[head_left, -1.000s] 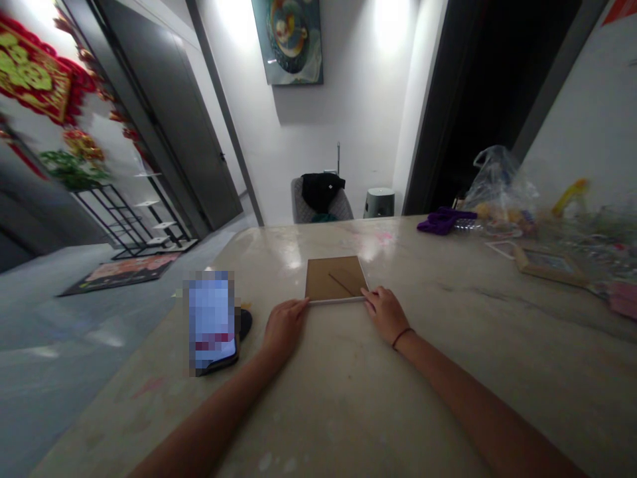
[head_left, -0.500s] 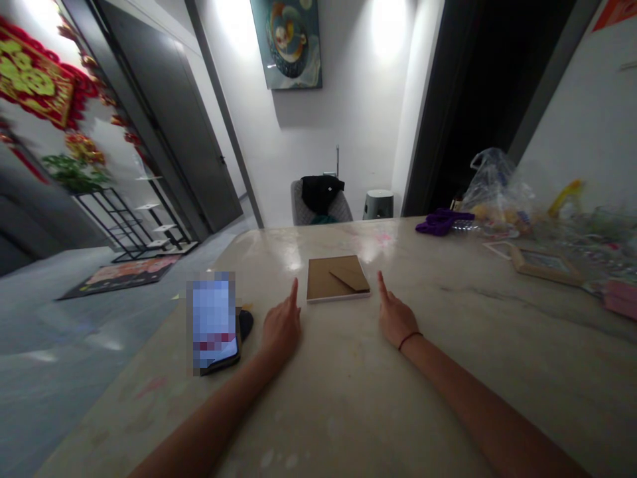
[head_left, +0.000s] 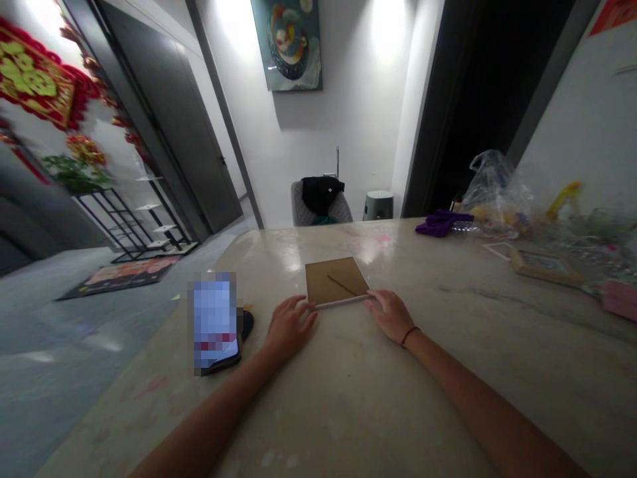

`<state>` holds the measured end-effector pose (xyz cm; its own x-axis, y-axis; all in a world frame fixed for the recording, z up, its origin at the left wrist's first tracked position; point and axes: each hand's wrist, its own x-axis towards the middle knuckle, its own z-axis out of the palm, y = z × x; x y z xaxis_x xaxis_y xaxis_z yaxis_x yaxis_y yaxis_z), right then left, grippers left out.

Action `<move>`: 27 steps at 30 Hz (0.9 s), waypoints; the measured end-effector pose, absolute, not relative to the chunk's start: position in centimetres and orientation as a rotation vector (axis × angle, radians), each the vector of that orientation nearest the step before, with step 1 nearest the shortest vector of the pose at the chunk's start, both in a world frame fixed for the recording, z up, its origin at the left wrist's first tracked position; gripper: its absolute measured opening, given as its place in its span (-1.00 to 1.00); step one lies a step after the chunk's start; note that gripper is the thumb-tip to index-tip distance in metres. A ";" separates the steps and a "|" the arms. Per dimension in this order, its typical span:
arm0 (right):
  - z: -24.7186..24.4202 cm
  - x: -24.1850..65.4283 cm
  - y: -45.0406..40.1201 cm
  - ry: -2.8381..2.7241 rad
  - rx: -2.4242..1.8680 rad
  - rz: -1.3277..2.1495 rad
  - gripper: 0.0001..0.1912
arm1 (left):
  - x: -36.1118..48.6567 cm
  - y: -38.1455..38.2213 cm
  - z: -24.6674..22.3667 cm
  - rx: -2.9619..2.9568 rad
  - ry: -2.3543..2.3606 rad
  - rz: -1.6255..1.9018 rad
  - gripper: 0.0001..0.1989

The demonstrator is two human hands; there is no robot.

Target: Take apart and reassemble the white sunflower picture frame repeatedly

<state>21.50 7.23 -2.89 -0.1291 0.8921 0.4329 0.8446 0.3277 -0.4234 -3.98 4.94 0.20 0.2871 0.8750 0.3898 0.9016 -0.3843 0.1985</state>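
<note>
A flat square brown board (head_left: 333, 272) with a white edge lies on the marble-patterned table (head_left: 343, 385); a slanting brown flap shows on its face. My left hand (head_left: 291, 323) has its fingertips at the board's near left corner, thumb below the edge. At the near right corner, my right hand (head_left: 391, 313) pinches the edge between thumb and fingers. A dark band circles my right wrist. Both hands grip the same board, which looks slightly tilted.
To the left lie a phone (head_left: 216, 325) with a blurred screen and a dark round object (head_left: 245, 324) beside it. At the right are a purple item (head_left: 440, 222), a clear plastic bag (head_left: 492, 192), a wooden frame (head_left: 545, 265) and a pink item (head_left: 620, 297).
Both hands have gone from pointing with the index fingers beside the board to holding its near corners. The board has turned slightly, and its flap looks narrower.
</note>
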 end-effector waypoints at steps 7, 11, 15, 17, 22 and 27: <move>-2.0 21.3 6.2 -1.869 -1.665 -0.066 -0.62 | -3.7 4.2 0.4 -2.618 -1.587 -0.844 -0.75; -2.0 21.1 5.5 -1.868 -1.705 -0.053 -0.70 | -3.2 3.6 0.2 -2.554 -1.663 -0.799 -0.76; -2.5 20.8 5.2 -1.744 -1.818 -0.054 -0.77 | -2.7 3.1 0.0 -2.441 -1.820 -0.717 -0.69; -2.7 20.7 5.3 -1.687 -1.737 0.061 -0.74 | -2.6 3.0 -0.1 -2.463 -1.827 -0.696 -0.58; -1.3 20.0 5.3 -1.244 -1.318 0.530 -0.55 | -2.0 2.5 0.1 -2.600 -1.771 -0.631 -0.41; -0.5 16.9 3.3 -1.168 -1.272 0.546 -0.49 | -1.2 1.9 0.7 -2.916 -1.501 -0.479 -0.49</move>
